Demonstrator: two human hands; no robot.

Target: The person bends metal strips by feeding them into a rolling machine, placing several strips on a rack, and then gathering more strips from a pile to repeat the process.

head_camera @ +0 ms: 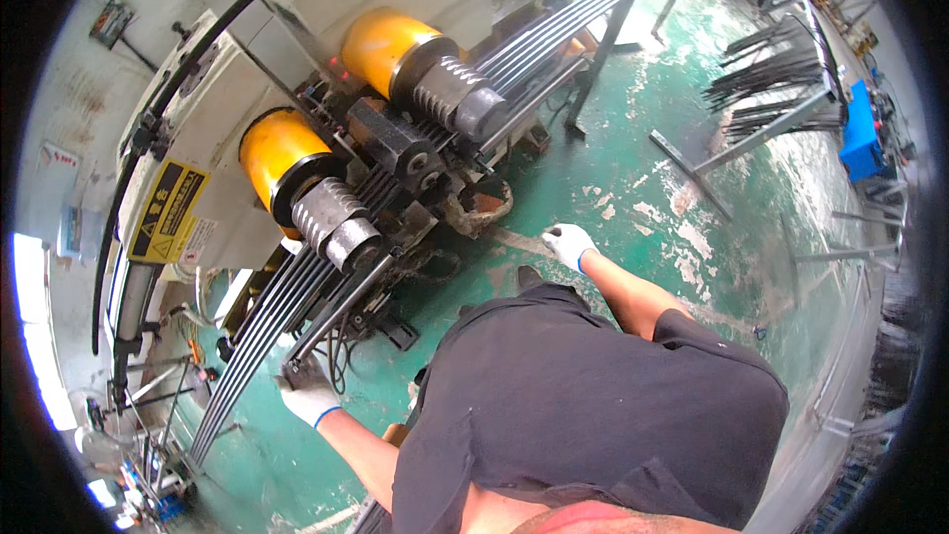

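A machine with two yellow cylinders, the left one point(278, 156) and the upper one point(385, 48), stands before me. Ribbed metal rollers or spindles point(334, 215) stick out from them. Long parallel metal rods point(270, 334) run diagonally through the machine. My left hand point(308, 388), in a white glove with a darkened palm, is at the lower end of a metal bar point(345, 304) on the machine's near side; whether it grips the bar is unclear. My right hand point(569, 245), also gloved, hangs over the green floor with fingers curled; anything inside them is hidden.
A metal rack point(764, 130) holding many dark thin rods stands at the right, beside a blue box point(862, 133). Slanted metal legs point(604, 63) support the rods at the top. Loose cables point(337, 363) hang near my left hand. Yellow warning labels mark the machine.
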